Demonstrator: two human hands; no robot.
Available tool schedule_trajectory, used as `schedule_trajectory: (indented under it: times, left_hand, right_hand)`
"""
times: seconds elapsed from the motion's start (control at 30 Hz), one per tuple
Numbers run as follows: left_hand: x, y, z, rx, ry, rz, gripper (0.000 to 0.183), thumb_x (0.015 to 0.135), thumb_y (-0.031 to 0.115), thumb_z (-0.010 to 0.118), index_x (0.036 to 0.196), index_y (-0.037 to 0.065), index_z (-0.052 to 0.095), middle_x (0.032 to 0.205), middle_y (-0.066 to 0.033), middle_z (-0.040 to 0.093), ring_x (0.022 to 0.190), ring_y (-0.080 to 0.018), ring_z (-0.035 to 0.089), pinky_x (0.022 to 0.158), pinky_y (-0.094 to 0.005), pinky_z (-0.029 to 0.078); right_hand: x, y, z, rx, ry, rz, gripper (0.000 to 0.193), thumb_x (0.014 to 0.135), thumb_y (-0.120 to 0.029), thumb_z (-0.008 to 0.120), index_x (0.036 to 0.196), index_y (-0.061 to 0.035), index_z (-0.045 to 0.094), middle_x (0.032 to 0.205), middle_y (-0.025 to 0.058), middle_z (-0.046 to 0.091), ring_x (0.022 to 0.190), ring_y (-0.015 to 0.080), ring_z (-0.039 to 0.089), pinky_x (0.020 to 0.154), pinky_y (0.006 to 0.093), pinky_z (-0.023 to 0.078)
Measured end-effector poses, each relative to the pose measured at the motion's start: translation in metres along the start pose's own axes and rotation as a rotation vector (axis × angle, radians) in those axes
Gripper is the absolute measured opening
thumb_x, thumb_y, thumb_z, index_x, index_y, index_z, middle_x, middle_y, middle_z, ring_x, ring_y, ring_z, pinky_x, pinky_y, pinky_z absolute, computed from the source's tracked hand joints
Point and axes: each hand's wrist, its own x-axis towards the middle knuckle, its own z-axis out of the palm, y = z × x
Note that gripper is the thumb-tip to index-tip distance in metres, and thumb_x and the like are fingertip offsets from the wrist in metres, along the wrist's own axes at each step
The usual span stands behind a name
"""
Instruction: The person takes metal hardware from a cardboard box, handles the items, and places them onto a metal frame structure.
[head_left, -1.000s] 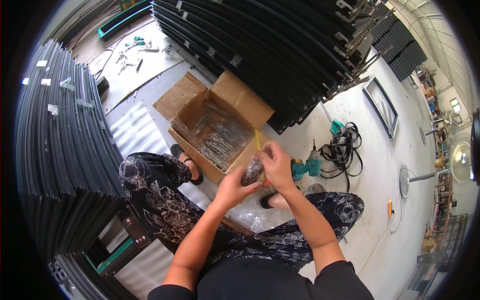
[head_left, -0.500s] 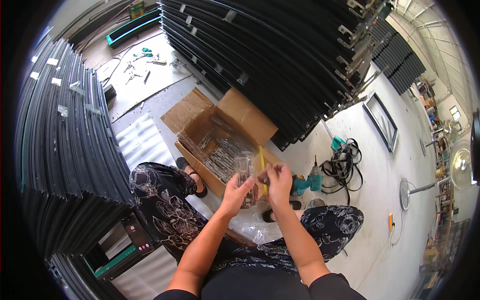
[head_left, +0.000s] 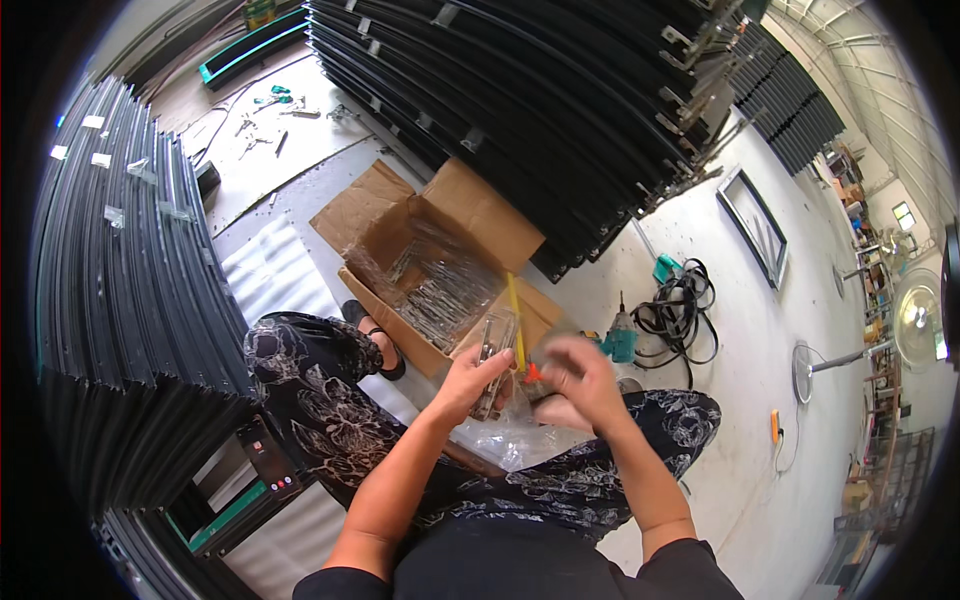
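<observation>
Both hands meet over the lap: left hand (head_left: 470, 375) grips a metal bracket (head_left: 492, 365) standing lengthwise upright, touching the blurred right hand (head_left: 572, 372), seemingly clenched on a yellow-handled tool (head_left: 515, 310).

Brown box (head_left: 470, 215); black frames (head_left: 540, 90); yellow stick (head_left: 514, 310); black trousers (head_left: 330, 400) with white floral pattern; teal drill (head_left: 620, 345); black cable (head_left: 680, 310); grey floor (head_left: 770, 330).
</observation>
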Motion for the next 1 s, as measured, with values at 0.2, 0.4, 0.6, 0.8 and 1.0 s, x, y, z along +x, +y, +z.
schedule_trajectory:
  times: [0.2, 0.4, 0.6, 0.8, 1.0]
  left_hand:
    - [-0.006, -0.004, 0.01, 0.112, -0.16, 0.015, 0.028, 0.09, 0.03, 0.06, 0.093, 0.003, 0.055, 0.066, -0.0073, 0.058, 0.052, -0.0139, 0.056, 0.045, -0.0254, 0.044]
    - [-0.006, -0.003, -0.002, 0.256, -0.174, -0.055, 0.029, 0.089, 0.029, 0.062, 0.097, 0.002, 0.057, 0.071, -0.007, 0.062, 0.059, -0.0133, 0.06, 0.053, -0.0247, 0.047]
    - [0.003, -0.02, -0.021, -0.075, 0.071, 0.102, 0.016, 0.085, 0.013, 0.061, 0.094, 0.005, 0.051, 0.069, -0.0016, 0.054, 0.059, -0.0117, 0.054, 0.057, -0.025, 0.045]
    - [0.024, -0.015, -0.023, -0.696, -0.07, 0.192, 0.022, 0.088, 0.021, 0.061, 0.103, 0.008, 0.051, 0.074, 0.0029, 0.049, 0.06, -0.009, 0.043, 0.056, -0.0243, 0.038]
    - [0.007, 0.017, 0.0, -0.44, 0.212, 0.223, 0.028, 0.09, 0.024, 0.059, 0.108, 0.003, 0.055, 0.076, 0.0, 0.054, 0.065, -0.0095, 0.051, 0.057, -0.0244, 0.042]
  right_hand:
    - [0.052, 0.001, 0.002, 0.266, -0.111, 0.283, 0.033, 0.087, -0.03, 0.062, 0.095, 0.0019, 0.064, 0.083, 0.0074, 0.066, 0.074, 0.0147, 0.061, 0.069, 0.0278, 0.048]
    - [0.048, 0.033, -0.032, 0.295, 0.035, 0.351, 0.027, 0.094, -0.023, 0.052, 0.094, 0.0015, 0.064, 0.082, 0.0078, 0.067, 0.074, 0.0131, 0.064, 0.063, 0.025, 0.052]
    - [0.043, 0.029, -0.074, 0.645, 0.516, 0.362, 0.03, 0.094, -0.027, 0.052, 0.096, 0.0015, 0.06, 0.084, 0.012, 0.067, 0.076, 0.0197, 0.066, 0.064, 0.0301, 0.056]
    - [0.014, 0.028, 0.002, 1.118, 0.556, 0.413, 0.027, 0.097, -0.025, 0.047, 0.101, 0.0001, 0.056, 0.098, 0.0135, 0.064, 0.09, 0.0244, 0.064, 0.076, 0.0368, 0.057]
    - [0.006, 0.02, 0.055, 1.303, 0.444, 0.411, 0.022, 0.096, -0.02, 0.048, 0.102, 0.0001, 0.053, 0.111, 0.0146, 0.059, 0.099, 0.0254, 0.06, 0.092, 0.0404, 0.049]
